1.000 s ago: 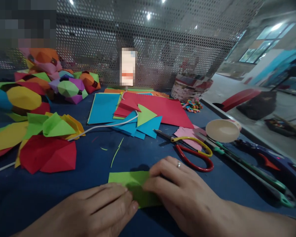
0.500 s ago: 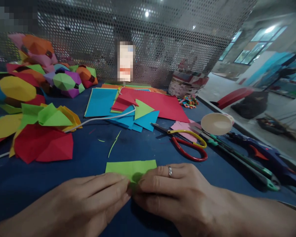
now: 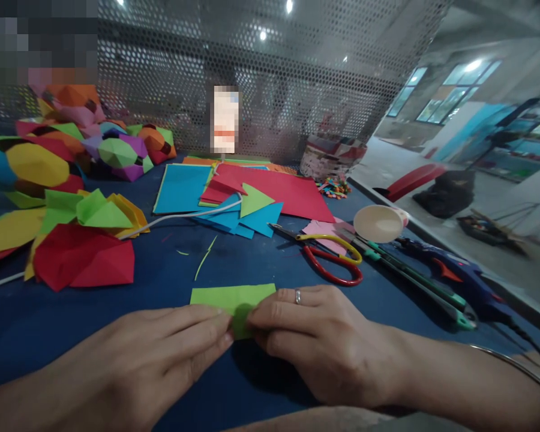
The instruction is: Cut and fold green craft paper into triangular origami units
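Note:
A light green sheet of folded paper (image 3: 234,295) lies on the dark blue table at the front, between my two hands. My left hand (image 3: 162,348) rests on its left part, fingers together and pressed along the near edge. On the right side my right hand (image 3: 317,336), with a ring on one finger, pinches the paper near its middle; the thumb is partly hidden. Beyond the sheet lie thin green paper strips (image 3: 203,261). Scissors with yellow and red handles (image 3: 333,264) lie past my right hand, blades pointing left.
Folded red paper (image 3: 83,258) and colourful paper balls (image 3: 117,150) sit at left. Blue sheets (image 3: 184,186) and a red sheet (image 3: 292,192) are stacked behind, crossed by a white cable (image 3: 184,213). At right are a utility knife (image 3: 418,279), a glue gun (image 3: 454,276) and a cup (image 3: 378,223).
The view has shifted slightly. My right fingers have drawn back a little from my left fingertips, baring more of the green paper's near part between the hands.

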{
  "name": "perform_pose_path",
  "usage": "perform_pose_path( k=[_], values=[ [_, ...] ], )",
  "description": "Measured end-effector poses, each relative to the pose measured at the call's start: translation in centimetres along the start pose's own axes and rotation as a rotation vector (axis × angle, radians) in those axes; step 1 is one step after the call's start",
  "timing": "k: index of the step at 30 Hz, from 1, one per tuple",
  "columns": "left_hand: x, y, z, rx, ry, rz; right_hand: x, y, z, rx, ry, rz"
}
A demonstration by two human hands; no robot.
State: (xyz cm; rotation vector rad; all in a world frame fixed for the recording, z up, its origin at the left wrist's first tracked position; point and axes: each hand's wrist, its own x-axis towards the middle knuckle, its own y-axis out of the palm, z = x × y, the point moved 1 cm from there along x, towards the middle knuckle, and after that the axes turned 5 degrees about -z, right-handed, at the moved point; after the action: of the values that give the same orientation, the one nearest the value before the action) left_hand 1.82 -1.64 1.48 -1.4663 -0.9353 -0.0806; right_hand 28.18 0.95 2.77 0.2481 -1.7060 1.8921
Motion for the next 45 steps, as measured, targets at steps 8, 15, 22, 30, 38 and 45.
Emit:
perform_pose_path(
  k=[8, 15, 22, 30, 38, 45],
  values=[
    [0.5, 0.6, 0.6, 0.117, 0.212, 0.050, -1.2, -0.4, -0.5, 0.021, -0.025, -0.037],
    [0.3, 0.3, 0.6, 0.180, 0.247, 0.079, -2.3, -1.6, -0.6, 0.072, -0.039, -0.112],
    [1.0, -0.1, 1.0, 0.153, 0.326, 0.115, -2.1, -2.1, -0.7, 0.084, 0.001, -0.099],
    [1.8, -0.5, 0.6, 0.106, 0.299, 0.180, 3.4, -0.7, -0.6, 0.299, 0.402, 0.076],
    [1.3, -1.3, 0.0, 0.163, 0.255, 0.204, 3.6, -1.0, -2.5, 0.410, 0.602, 0.258],
    [-0.8, -2.3, 1.0, 0.226, 0.246, 0.221, 3.0, -1.5, -2.4, 0.322, 0.634, 0.253]
  ],
)
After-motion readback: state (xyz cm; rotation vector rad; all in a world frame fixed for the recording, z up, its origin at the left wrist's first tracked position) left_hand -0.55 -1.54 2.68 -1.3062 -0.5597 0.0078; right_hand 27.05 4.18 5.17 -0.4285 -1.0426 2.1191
